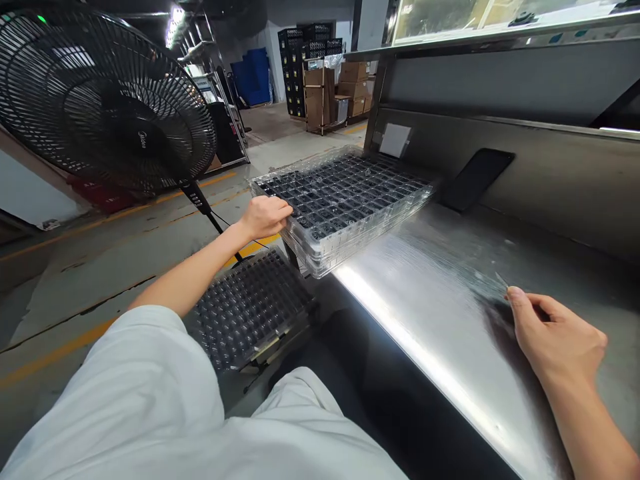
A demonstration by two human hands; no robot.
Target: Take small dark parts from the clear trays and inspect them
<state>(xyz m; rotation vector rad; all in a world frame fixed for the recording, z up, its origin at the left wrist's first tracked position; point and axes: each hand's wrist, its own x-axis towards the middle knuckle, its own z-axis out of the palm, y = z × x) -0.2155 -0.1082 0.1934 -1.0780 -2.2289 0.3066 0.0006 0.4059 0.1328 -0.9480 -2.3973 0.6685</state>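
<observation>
Far left there was a big black fan (140, 133), then a lower tray (255, 307) with dark pockets, and right after it the left hand (266, 217) had its fingers hooked snugly over the rim of a clear tray stack (345, 248) at the left end of the counter (400, 300). That plastic looked pretty light but thin, bendy and kinda slick, so my guess was opposite rims made the safest hold. Over right, past a dark flat slab (477, 180), the right hand (560, 337) had thumb and finger pinched on a skinny pointed tool (501, 279).
</observation>
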